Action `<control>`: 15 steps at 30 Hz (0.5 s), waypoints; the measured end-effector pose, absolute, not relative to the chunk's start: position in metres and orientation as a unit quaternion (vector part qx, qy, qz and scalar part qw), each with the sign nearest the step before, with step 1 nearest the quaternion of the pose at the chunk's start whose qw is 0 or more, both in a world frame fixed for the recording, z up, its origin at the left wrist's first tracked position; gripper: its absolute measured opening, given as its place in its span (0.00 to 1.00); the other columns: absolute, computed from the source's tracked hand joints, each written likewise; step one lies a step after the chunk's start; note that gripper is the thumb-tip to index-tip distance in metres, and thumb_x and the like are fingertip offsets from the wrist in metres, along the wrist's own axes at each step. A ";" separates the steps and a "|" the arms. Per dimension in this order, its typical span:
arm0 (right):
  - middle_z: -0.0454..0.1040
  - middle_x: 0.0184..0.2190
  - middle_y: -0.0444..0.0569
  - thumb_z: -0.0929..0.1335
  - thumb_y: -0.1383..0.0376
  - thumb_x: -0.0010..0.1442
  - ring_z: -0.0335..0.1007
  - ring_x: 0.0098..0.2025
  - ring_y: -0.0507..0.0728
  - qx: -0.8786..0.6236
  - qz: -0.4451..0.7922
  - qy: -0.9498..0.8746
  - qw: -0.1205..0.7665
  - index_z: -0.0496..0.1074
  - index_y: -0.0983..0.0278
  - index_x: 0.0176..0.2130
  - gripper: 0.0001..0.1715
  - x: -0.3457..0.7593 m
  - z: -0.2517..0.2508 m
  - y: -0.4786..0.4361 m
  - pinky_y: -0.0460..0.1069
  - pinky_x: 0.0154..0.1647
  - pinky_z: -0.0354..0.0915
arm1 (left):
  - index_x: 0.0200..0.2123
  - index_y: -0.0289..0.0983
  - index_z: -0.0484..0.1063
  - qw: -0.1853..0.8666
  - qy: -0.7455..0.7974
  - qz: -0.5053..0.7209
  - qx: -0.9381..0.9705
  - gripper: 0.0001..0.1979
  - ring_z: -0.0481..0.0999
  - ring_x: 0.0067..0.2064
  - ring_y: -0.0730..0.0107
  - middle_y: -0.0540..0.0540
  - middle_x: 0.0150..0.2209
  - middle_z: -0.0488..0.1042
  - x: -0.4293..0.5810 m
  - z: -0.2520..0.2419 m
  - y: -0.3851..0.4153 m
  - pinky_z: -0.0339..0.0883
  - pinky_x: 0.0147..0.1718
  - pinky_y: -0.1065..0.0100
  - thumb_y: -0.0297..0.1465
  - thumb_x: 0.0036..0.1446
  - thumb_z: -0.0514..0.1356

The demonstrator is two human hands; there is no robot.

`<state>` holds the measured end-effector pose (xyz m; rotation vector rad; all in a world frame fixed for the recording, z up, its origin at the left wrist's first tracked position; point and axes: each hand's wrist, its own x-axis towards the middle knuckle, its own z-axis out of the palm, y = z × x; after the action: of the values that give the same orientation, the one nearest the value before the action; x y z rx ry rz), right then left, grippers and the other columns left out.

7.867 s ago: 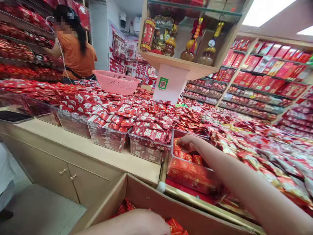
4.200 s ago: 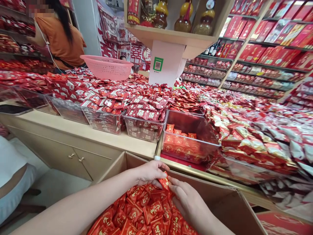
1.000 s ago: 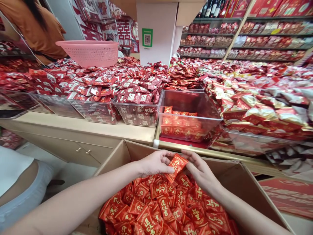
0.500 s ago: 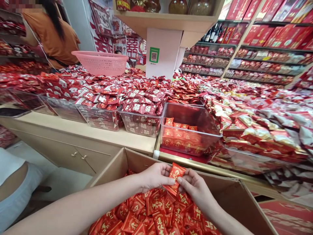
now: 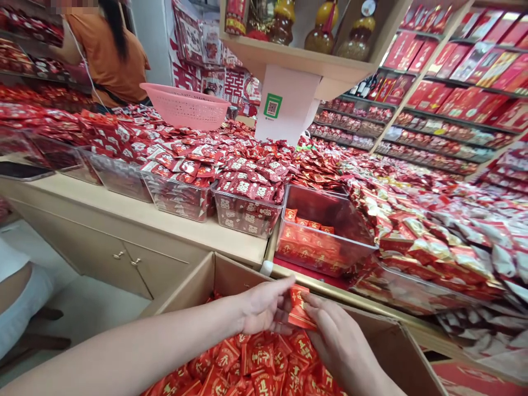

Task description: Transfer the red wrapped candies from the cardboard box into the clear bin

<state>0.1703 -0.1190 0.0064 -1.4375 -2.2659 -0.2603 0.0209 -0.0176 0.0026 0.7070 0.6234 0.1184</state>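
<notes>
One red candy packet (image 5: pixel 298 308) with gold lettering is held between my two hands, above an open cardboard box (image 5: pixel 412 352). My left hand (image 5: pixel 264 305) cups the packet's left side, its thumb stretched up by the top corner and its fingers curled behind. From the right, my right hand (image 5: pixel 340 333) has its fingers closed over the packet's front; its thumb is hidden. Many matching red candies (image 5: pixel 262 357) fill the box below. Just beyond it, a clear plastic bin (image 5: pixel 330 242) holds rows of similar red packets standing at its front.
More clear bins (image 5: pixel 247 217) of wrapped sweets line the counter (image 5: pixel 173 231). A pink basket (image 5: pixel 185 107) sits on the heap behind. Overhead juts a wooden shelf (image 5: pixel 313 58). A person in an orange top (image 5: pixel 109 52) stands at the far left; another person's leg (image 5: pixel 20 308) shows nearer.
My left thumb has lifted off the packet's face and stretched upward. My right fingers now cover more of its front. The camera view has shifted and tilted slightly.
</notes>
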 end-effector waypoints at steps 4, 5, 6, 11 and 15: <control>0.72 0.39 0.54 0.61 0.67 0.52 0.69 0.37 0.58 -0.485 -0.201 -0.813 0.254 0.64 0.61 0.38 0.10 0.177 0.074 -0.113 0.51 0.32 0.66 | 0.30 0.34 0.68 0.907 0.267 0.088 0.313 0.22 0.72 0.28 0.70 0.49 0.26 0.71 0.019 0.006 -0.009 0.61 0.29 0.69 0.49 0.46 0.51; 0.72 0.39 0.54 0.61 0.66 0.53 0.69 0.36 0.57 -0.506 -0.219 -0.792 0.263 0.65 0.62 0.38 0.10 0.179 0.094 -0.106 0.50 0.32 0.66 | 0.30 0.34 0.68 0.902 0.277 0.086 0.320 0.21 0.72 0.28 0.70 0.48 0.26 0.71 0.019 0.005 -0.008 0.61 0.28 0.70 0.48 0.46 0.52; 0.72 0.38 0.53 0.61 0.66 0.53 0.70 0.36 0.57 -0.535 -0.237 -0.763 0.274 0.65 0.62 0.37 0.10 0.182 0.112 -0.095 0.49 0.31 0.65 | 0.30 0.34 0.68 0.896 0.288 0.079 0.328 0.20 0.73 0.28 0.70 0.48 0.26 0.72 0.019 0.004 -0.008 0.60 0.28 0.70 0.46 0.46 0.53; 0.73 0.25 0.47 0.63 0.62 0.49 0.69 0.26 0.55 -0.655 -0.215 -0.712 0.138 0.67 0.64 0.31 0.09 0.208 0.149 0.005 0.46 0.25 0.60 | 0.30 0.34 0.67 0.864 0.316 0.034 0.390 0.17 0.72 0.25 0.72 0.48 0.26 0.72 0.020 -0.005 -0.009 0.59 0.26 0.71 0.42 0.40 0.59; 0.73 0.26 0.53 0.61 0.64 0.50 0.68 0.29 0.57 -0.631 -0.173 -0.752 -0.081 0.68 0.67 0.28 0.09 0.224 0.128 0.080 0.46 0.26 0.57 | 0.28 0.34 0.66 0.844 0.314 0.009 0.435 0.17 0.71 0.23 0.73 0.48 0.25 0.72 0.018 -0.007 -0.009 0.58 0.23 0.72 0.40 0.38 0.61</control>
<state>0.2241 0.0796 0.1281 -2.0912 -2.4920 -0.5747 0.0177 -0.0087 -0.0075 0.9178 0.6638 0.0184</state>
